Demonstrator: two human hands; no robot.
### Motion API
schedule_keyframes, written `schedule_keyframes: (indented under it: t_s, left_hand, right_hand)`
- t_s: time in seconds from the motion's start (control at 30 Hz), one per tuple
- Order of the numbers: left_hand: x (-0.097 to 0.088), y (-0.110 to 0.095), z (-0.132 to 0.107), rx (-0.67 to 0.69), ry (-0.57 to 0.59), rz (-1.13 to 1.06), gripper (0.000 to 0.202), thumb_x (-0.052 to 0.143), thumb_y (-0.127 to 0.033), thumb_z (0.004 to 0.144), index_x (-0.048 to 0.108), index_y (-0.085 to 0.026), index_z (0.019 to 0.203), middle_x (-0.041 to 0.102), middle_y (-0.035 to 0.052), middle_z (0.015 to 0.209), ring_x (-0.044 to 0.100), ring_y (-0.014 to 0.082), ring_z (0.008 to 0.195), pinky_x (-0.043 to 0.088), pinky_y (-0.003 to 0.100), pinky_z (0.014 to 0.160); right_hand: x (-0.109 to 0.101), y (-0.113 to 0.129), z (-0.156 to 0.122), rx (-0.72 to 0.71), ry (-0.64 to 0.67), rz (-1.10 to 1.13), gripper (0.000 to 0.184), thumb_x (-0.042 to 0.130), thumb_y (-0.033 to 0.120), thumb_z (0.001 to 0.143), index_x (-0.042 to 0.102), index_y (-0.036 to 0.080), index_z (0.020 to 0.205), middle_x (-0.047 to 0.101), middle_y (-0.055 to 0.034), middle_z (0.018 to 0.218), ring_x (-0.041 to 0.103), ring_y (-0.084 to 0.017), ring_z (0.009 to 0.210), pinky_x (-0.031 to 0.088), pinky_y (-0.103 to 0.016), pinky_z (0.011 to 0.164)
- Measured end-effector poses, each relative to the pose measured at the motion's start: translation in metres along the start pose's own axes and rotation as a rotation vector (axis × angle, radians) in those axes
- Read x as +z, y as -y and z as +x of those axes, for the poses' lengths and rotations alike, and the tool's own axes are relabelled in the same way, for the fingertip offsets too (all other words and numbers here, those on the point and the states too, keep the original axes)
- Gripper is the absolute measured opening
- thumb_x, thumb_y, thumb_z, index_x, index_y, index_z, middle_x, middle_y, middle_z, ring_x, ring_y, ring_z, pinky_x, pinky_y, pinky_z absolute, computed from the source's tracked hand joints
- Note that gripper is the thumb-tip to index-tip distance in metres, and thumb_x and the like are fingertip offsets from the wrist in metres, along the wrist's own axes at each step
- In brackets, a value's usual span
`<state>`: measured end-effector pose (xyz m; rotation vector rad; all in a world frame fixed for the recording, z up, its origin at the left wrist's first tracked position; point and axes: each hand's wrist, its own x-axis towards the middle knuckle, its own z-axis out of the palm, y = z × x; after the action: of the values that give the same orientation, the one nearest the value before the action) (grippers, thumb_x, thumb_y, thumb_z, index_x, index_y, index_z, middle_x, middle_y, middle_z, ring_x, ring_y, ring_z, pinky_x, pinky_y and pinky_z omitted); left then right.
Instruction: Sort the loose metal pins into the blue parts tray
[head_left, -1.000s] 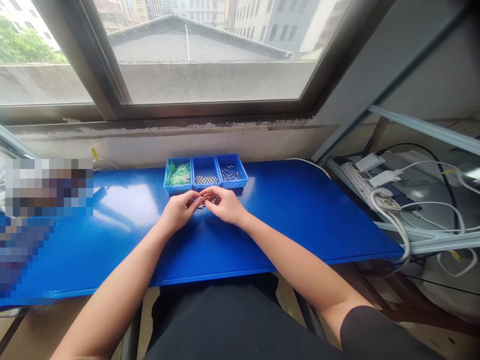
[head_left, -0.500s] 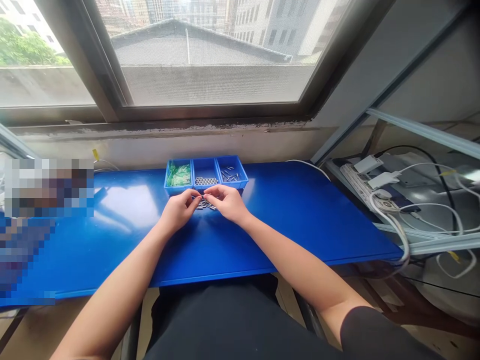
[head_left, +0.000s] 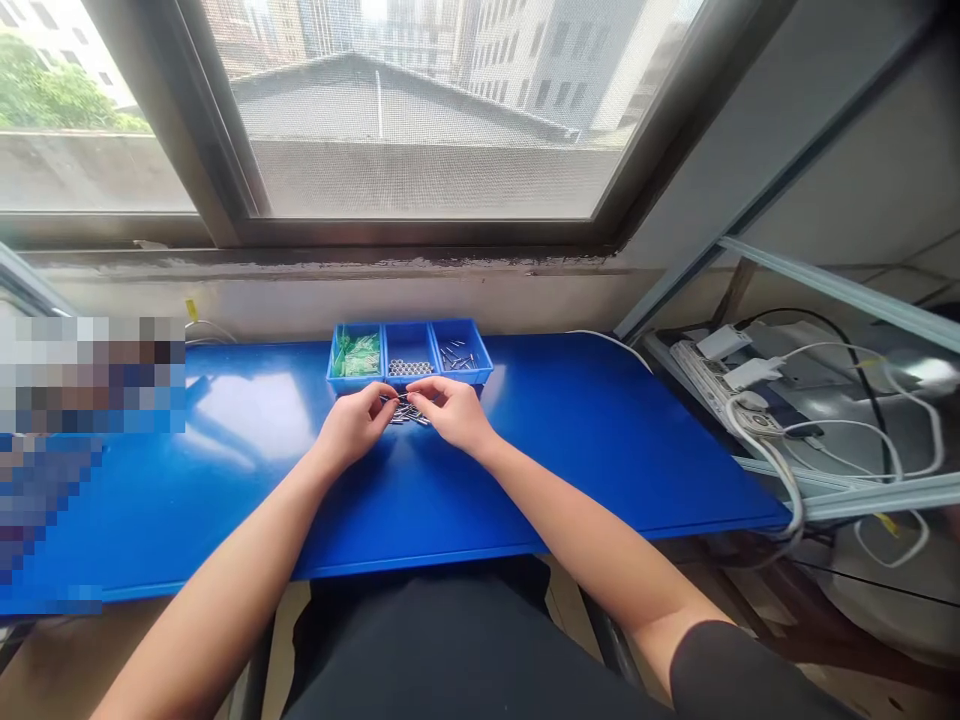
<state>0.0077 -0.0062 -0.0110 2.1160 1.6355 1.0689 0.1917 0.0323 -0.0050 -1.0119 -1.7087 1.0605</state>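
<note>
On our blue table [head_left: 600, 450], just in front of a blue three-compartment parts tray [head_left: 409, 384], a small heap of metal pins [head_left: 406, 410] lies between our hands, their long axes crossing with no common direction. Our left hand [head_left: 352, 425] and right hand [head_left: 454, 412] curve inward, apart, fingertips at the heap; we cannot tell whether either pinches a pin.

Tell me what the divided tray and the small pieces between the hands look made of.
The tray looks like glossy blue moulded plastic, going by its smooth sheen. The pieces look like bright metal, perhaps steel, from their silvery glints; they are too small to tell any plating.
</note>
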Motion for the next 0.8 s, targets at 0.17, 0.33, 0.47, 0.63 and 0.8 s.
schedule_keyframes:
  t_s: [0.17,0.33,0.47,0.63,0.8]
  left_hand:
    - [0.0,0.0013,0.0004,0.008,-0.002,0.008,0.018,0.056,-0.032,0.091,0.066,-0.019,0.096,0.054,-0.0052,0.057,0.048,0.0093,0.049,0.037,0.021,0.053]
    - [-0.0001,0.0004,0.0009,0.002,0.007,0.021,0.019,0.056,-0.033,0.091,0.067,-0.019,0.095,0.056,-0.0044,0.057,0.049,0.0099,0.05,0.037,0.022,0.053]
    - [0.0001,0.0002,0.0007,-0.004,0.014,0.021,0.019,0.056,-0.033,0.09,0.067,-0.019,0.094,0.055,-0.0048,0.056,0.049,0.0099,0.049,0.038,0.022,0.053]
    - [0.0003,0.0006,0.0009,-0.01,0.027,0.022,0.019,0.056,-0.034,0.09,0.066,-0.019,0.093,0.056,-0.0049,0.056,0.05,0.0099,0.049,0.038,0.022,0.053]
    - [0.0,0.0,0.0006,-0.006,0.022,0.024,0.02,0.055,-0.036,0.091,0.066,-0.019,0.092,0.056,-0.0045,0.057,0.05,0.0103,0.05,0.038,0.022,0.054]
  right_hand:
    - [0.0005,-0.0011,-0.0003,-0.016,-0.006,-0.001,0.021,0.067,0.032,0.079,0.075,0.016,0.091,0.074,-0.007,0.087,0.067,-0.015,0.072,0.054,-0.027,0.066]
    - [0.0003,-0.0017,-0.0003,-0.02,-0.005,-0.001,0.021,0.066,0.031,0.08,0.075,0.016,0.091,0.074,-0.007,0.088,0.067,-0.015,0.073,0.054,-0.027,0.066]
    - [-0.0002,-0.0011,-0.0001,-0.009,-0.005,-0.009,0.021,0.066,0.031,0.08,0.075,0.016,0.092,0.074,-0.0071,0.087,0.067,-0.015,0.072,0.054,-0.027,0.066]
    - [-0.0001,0.0005,-0.0008,-0.019,-0.01,-0.005,0.022,0.066,0.032,0.08,0.075,0.016,0.092,0.074,-0.0071,0.088,0.066,-0.015,0.071,0.054,-0.027,0.066]
    - [0.0004,0.0015,-0.0017,-0.007,-0.017,-0.002,0.022,0.066,0.031,0.079,0.074,0.016,0.092,0.074,-0.0075,0.09,0.067,-0.015,0.074,0.054,-0.027,0.067]
